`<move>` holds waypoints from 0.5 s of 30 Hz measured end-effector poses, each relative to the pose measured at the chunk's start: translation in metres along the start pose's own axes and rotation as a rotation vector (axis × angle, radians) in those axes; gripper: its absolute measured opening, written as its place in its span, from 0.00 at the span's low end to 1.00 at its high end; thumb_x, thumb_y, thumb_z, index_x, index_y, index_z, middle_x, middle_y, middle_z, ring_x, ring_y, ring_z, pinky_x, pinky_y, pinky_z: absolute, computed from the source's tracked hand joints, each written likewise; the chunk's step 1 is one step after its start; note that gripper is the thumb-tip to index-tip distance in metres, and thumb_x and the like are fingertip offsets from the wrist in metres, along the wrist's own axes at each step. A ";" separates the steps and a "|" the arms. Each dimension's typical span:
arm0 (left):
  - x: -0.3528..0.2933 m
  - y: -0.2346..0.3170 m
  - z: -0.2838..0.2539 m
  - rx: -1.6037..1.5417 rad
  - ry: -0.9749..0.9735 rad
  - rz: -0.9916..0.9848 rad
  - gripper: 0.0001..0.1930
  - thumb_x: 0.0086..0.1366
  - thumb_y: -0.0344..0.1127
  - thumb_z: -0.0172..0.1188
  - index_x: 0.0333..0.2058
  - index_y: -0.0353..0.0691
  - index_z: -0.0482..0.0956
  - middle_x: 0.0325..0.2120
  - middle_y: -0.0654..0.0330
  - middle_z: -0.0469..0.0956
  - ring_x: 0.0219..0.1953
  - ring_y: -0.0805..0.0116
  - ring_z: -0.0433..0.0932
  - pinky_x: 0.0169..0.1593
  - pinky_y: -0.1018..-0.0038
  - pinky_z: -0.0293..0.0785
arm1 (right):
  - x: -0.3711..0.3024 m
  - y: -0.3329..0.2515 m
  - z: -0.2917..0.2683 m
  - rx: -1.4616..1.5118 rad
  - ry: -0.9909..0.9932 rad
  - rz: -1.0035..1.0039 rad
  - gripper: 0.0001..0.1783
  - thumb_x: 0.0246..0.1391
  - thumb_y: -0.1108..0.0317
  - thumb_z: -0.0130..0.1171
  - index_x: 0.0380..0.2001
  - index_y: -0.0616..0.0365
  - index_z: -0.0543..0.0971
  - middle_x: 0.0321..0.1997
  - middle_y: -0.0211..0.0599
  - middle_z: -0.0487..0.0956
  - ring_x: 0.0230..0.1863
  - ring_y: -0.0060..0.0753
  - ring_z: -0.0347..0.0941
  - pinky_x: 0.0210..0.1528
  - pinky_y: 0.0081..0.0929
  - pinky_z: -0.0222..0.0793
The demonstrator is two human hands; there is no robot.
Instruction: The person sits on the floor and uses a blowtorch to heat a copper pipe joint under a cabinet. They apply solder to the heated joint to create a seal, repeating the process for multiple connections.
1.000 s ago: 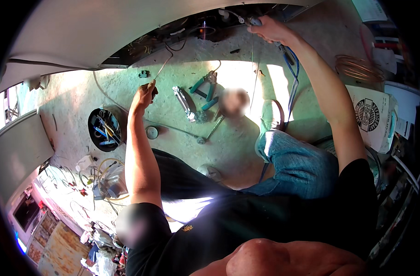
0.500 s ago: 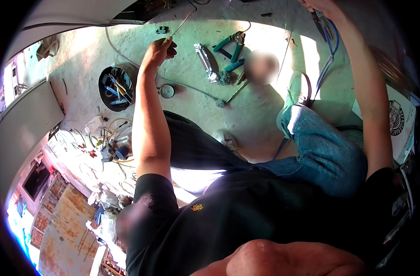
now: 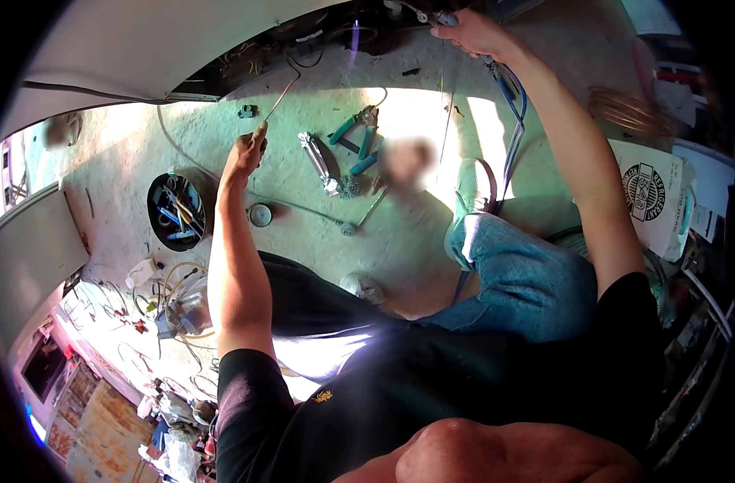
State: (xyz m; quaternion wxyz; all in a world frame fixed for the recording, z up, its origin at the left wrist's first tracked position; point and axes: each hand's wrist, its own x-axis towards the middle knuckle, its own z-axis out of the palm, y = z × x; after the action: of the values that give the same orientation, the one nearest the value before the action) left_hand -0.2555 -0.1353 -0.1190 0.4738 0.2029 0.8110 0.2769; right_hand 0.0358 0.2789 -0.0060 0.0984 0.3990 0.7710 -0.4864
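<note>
Thin metal rod (image 3: 277, 101) pinched in raised left hand (image 3: 245, 153); outstretched right hand (image 3: 472, 32), fingers clasped round blue hose (image 3: 512, 121).

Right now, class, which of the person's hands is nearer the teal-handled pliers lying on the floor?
Left. The left hand sits just left of the pliers; the right hand is raised well above them.

Surface: concrete floor (image 3: 303, 121).
On it: teal-handled pliers (image 3: 355, 129), round black tool tub (image 3: 176, 211), silver tool (image 3: 319, 161), small round cap (image 3: 260, 215).
</note>
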 end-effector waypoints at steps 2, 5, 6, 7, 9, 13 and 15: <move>0.001 0.000 0.001 0.026 0.039 0.016 0.33 0.68 0.68 0.48 0.16 0.44 0.65 0.13 0.68 0.62 0.17 0.74 0.59 0.24 0.71 0.57 | 0.006 0.005 0.000 0.058 -0.051 -0.024 0.14 0.61 0.56 0.61 0.36 0.54 0.73 0.17 0.21 0.63 0.15 0.13 0.52 0.15 0.21 0.48; -0.002 0.002 0.005 -0.006 0.063 0.024 0.34 0.68 0.68 0.47 0.15 0.44 0.62 0.13 0.69 0.59 0.17 0.75 0.57 0.23 0.71 0.54 | 0.004 -0.006 0.007 0.076 -0.068 -0.037 0.15 0.60 0.56 0.62 0.35 0.55 0.73 0.17 0.22 0.63 0.15 0.14 0.53 0.16 0.22 0.48; -0.002 0.003 0.007 -0.018 0.052 0.027 0.34 0.68 0.68 0.47 0.15 0.45 0.62 0.13 0.69 0.59 0.17 0.75 0.57 0.23 0.71 0.54 | 0.003 -0.004 0.005 0.068 -0.067 -0.044 0.15 0.60 0.56 0.62 0.34 0.56 0.73 0.17 0.23 0.64 0.14 0.15 0.53 0.15 0.22 0.48; -0.003 0.004 0.006 -0.037 0.029 0.019 0.33 0.69 0.67 0.47 0.16 0.45 0.62 0.13 0.69 0.59 0.16 0.76 0.56 0.22 0.71 0.54 | 0.003 -0.002 0.005 0.059 -0.065 -0.050 0.15 0.59 0.56 0.62 0.34 0.57 0.73 0.17 0.24 0.64 0.14 0.16 0.54 0.15 0.23 0.49; -0.007 0.005 0.006 -0.064 0.018 0.021 0.33 0.69 0.67 0.47 0.16 0.45 0.62 0.13 0.70 0.59 0.16 0.76 0.56 0.21 0.71 0.54 | 0.001 -0.003 0.004 0.075 -0.058 -0.053 0.15 0.60 0.56 0.62 0.35 0.57 0.73 0.17 0.23 0.64 0.14 0.16 0.53 0.15 0.23 0.49; -0.011 0.009 0.004 -0.047 0.026 0.008 0.33 0.69 0.66 0.47 0.16 0.45 0.62 0.13 0.69 0.59 0.17 0.76 0.56 0.22 0.71 0.54 | -0.001 -0.004 0.002 0.072 -0.019 -0.058 0.14 0.60 0.57 0.60 0.33 0.56 0.74 0.18 0.23 0.64 0.14 0.16 0.53 0.16 0.23 0.49; -0.010 0.011 0.003 0.006 0.050 0.006 0.34 0.69 0.67 0.46 0.16 0.43 0.62 0.13 0.68 0.60 0.18 0.74 0.56 0.24 0.70 0.56 | 0.003 -0.002 -0.003 0.081 -0.057 -0.054 0.13 0.60 0.58 0.60 0.32 0.56 0.74 0.18 0.23 0.64 0.15 0.16 0.54 0.16 0.23 0.49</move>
State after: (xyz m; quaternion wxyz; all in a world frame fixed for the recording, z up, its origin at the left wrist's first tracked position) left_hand -0.2470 -0.1317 -0.1066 0.4520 0.1997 0.8229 0.2805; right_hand 0.0331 0.2820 -0.0049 0.0908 0.3677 0.7582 -0.5308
